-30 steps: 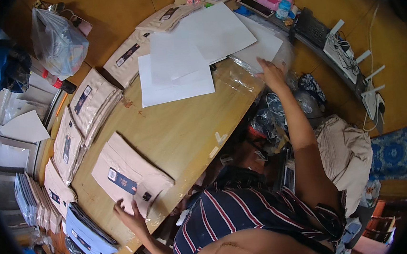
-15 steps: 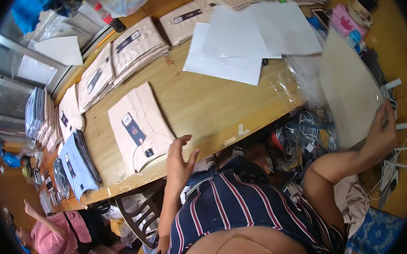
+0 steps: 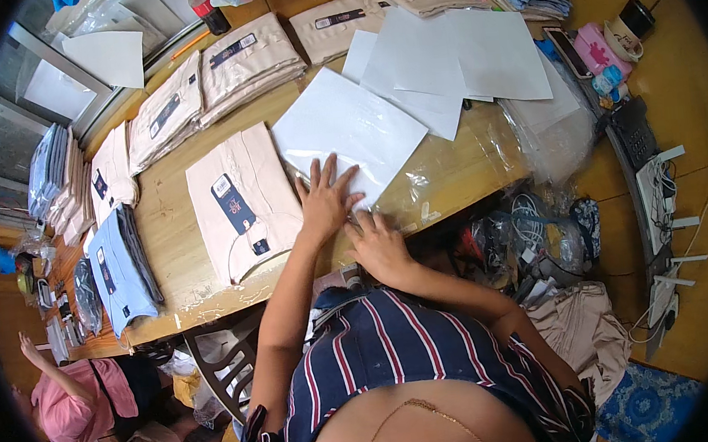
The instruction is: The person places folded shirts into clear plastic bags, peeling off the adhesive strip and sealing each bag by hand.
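Observation:
A white sheet (image 3: 347, 130) with a glossy clear plastic cover lies tilted on the wooden table in front of me. My left hand (image 3: 329, 196) rests flat on its near part with the fingers spread. Beside it, my right hand (image 3: 381, 250) touches the near corner of the clear plastic, fingers apart and slightly bent; what lies under the fingertips is hidden. Just left of the sheet is a folded beige shirt (image 3: 244, 196) with a dark tag and a small collar label.
Packed beige shirts (image 3: 250, 67) line the table's far side. Blue shirts (image 3: 121, 268) are stacked at left. Loose white sheets (image 3: 499, 56) lie at far right, near a phone (image 3: 567, 53) and clear bags (image 3: 551, 139). A person in pink (image 3: 77, 401) sits at lower left; a chair (image 3: 224, 368) stands beside me.
My right hand has brought the large sheet from the far right onto the table beside the beige shirt. The left hand has moved slightly right and forward onto it.

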Motion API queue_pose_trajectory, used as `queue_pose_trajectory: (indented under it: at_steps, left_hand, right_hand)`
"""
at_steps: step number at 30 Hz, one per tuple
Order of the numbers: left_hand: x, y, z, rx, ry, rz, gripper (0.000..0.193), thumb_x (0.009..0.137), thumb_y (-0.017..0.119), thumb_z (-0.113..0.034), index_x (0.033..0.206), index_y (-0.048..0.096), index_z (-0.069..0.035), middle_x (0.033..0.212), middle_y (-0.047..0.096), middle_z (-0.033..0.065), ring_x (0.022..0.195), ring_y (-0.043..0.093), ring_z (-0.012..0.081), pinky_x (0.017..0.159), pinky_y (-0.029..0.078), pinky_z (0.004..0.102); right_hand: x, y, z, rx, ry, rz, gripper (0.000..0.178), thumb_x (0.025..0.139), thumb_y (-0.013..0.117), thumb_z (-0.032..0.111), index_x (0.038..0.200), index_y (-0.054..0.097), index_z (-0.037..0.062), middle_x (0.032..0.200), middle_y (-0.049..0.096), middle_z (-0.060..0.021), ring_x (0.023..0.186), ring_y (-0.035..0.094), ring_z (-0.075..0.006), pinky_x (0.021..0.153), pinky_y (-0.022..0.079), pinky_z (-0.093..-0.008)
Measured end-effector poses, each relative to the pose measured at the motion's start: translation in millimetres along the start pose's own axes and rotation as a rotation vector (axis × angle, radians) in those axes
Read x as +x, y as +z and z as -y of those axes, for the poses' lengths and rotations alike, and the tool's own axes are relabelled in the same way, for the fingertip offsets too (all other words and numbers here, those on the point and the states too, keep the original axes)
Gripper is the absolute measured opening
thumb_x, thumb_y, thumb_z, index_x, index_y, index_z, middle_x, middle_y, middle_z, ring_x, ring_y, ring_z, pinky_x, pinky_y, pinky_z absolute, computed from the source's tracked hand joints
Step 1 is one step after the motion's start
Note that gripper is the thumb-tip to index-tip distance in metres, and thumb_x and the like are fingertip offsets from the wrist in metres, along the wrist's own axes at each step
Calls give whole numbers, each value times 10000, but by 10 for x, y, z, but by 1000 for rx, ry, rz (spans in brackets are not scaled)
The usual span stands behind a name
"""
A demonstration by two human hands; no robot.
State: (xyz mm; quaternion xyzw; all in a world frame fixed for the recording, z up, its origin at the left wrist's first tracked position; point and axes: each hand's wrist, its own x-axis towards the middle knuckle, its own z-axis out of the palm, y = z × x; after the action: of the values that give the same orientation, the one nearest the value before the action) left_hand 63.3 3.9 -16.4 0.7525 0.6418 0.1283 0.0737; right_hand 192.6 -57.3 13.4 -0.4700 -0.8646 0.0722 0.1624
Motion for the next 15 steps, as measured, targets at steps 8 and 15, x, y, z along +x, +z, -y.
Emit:
queue_pose_trajectory:
  at_steps: [8, 15]
  left_hand:
    - [422, -314, 123, 173, 76, 125, 282, 732, 556, -276, 1008, 555, -219, 1251, 352, 56, 1201, 254, 292, 918, 232, 544]
    - [737, 146, -389, -176, 503, 90, 315, 732, 550, -236, 1046, 534, -237, 1214, 380, 53, 1180, 284, 269, 936, 247, 455]
  right_hand:
    - [210, -684, -1325, 531, 390, 54, 248, 748, 530, 74, 993, 556, 47, 948, 571, -153, 858, 553, -277, 766, 424, -339]
    - [361, -311, -1757, 431, 10, 147, 341, 682, 570, 24, 1018, 525, 57, 979, 518, -103, 929, 480, -275, 790, 402, -318]
